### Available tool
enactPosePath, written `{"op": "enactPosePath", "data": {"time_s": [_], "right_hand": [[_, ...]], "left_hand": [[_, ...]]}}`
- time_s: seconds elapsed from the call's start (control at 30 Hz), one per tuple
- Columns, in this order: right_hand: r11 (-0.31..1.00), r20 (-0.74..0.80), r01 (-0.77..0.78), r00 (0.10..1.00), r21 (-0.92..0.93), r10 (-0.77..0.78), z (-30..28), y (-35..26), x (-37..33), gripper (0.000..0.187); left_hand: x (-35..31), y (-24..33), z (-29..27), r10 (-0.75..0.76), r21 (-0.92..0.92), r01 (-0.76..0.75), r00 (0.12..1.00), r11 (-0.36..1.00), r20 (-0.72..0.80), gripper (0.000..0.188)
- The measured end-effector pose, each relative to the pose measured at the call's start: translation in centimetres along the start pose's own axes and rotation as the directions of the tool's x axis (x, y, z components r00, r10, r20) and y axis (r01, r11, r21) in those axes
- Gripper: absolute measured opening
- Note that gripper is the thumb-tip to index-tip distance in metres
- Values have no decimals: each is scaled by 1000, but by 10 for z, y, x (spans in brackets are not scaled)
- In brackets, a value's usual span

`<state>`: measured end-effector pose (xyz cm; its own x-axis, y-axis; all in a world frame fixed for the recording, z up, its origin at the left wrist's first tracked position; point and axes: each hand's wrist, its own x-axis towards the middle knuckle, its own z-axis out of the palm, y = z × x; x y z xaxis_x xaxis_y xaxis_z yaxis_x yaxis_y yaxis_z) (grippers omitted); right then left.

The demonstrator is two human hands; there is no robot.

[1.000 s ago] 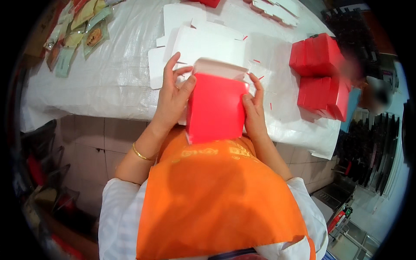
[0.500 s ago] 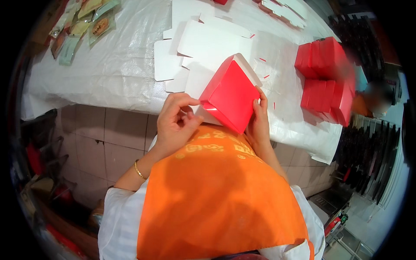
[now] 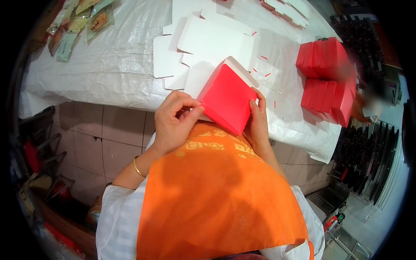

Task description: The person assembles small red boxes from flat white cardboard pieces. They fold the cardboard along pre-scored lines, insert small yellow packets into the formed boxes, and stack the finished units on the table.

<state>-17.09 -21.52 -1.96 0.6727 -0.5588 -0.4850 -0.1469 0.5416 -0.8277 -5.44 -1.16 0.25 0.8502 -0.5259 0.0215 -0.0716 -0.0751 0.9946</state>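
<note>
A red cardboard box (image 3: 229,97), partly folded, tilts against my apron at the table's near edge, with a white inner flap standing up along its far side. My left hand (image 3: 175,119) pinches the box's left corner between thumb and fingertips. On the other side, my right hand (image 3: 258,117) grips the right edge, its fingers bent over the red face and its palm partly hidden behind the box. Just beyond lie flat white box blanks (image 3: 216,41), overlapping one another.
Folded red boxes (image 3: 325,80) stand stacked at the right of the table (image 3: 117,65), which has a white woven cover. Small clear packets (image 3: 97,24) lie at far left, more blanks (image 3: 288,11) at far right. Red paper slivers (image 3: 267,75) are scattered nearby. A blurred person (image 3: 368,106) is beyond.
My left fingertips have closed in on the box's left corner, where the side fold now lies flatter. The box has tipped slightly toward me; my right hand keeps its hold.
</note>
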Motion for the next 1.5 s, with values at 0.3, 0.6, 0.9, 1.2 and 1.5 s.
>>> {"op": "enactPosePath", "data": {"time_s": [0.3, 0.6, 0.9, 1.2, 1.5], "right_hand": [[994, -23, -15, 1000, -106, 12, -7, -8, -3, 40], [986, -9, 23, 1000, -167, -25, -3, -10, -9, 40], [892, 59, 300, 953, -338, -298, -6, -9, -10, 40], [925, 40, 273, 961, -265, -273, -15, -11, -5, 43], [987, -23, 160, 987, -21, -161, 9, -1, -7, 47]], "left_hand": [[7, 1, -12, 26, 120, -42, 990, 992, 136, 4], [-2, -17, -4, -198, -93, 209, 974, 974, 108, 10], [-3, -20, 4, -242, -160, 254, 966, 954, 89, 12], [-1, -34, 3, -212, -263, 244, 967, 933, 144, 8], [10, -36, 22, -171, -516, 125, 984, 848, -43, 30]]}}
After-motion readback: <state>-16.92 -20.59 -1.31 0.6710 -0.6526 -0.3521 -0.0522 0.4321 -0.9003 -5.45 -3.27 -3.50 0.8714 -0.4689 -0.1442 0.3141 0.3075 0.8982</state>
